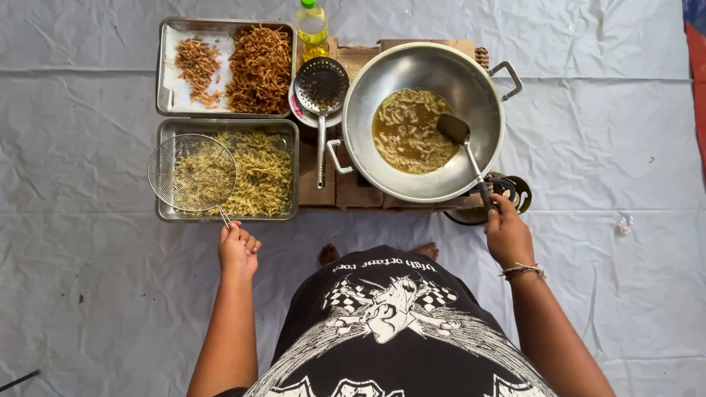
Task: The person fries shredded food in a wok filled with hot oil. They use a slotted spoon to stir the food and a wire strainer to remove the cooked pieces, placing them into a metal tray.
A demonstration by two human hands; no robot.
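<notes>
My left hand (237, 249) grips the handle of a round wire mesh skimmer (192, 173), which hovers over the near metal tray (165, 215) of pale raw dough strips (261, 173). My right hand (507, 235) holds the handle of a dark spatula (454, 129) whose blade rests in the hot oil of a large steel wok (423, 73). Pale strips (404, 136) fry in that oil.
A far tray (168, 103) holds browned fried strips (259, 68). A perforated ladle (321, 84) lies on a plate between trays and wok. A yellow oil bottle (312, 29) stands behind. Everything sits on a grey tarp (88, 279). My bare toes (329, 254) show below the stove.
</notes>
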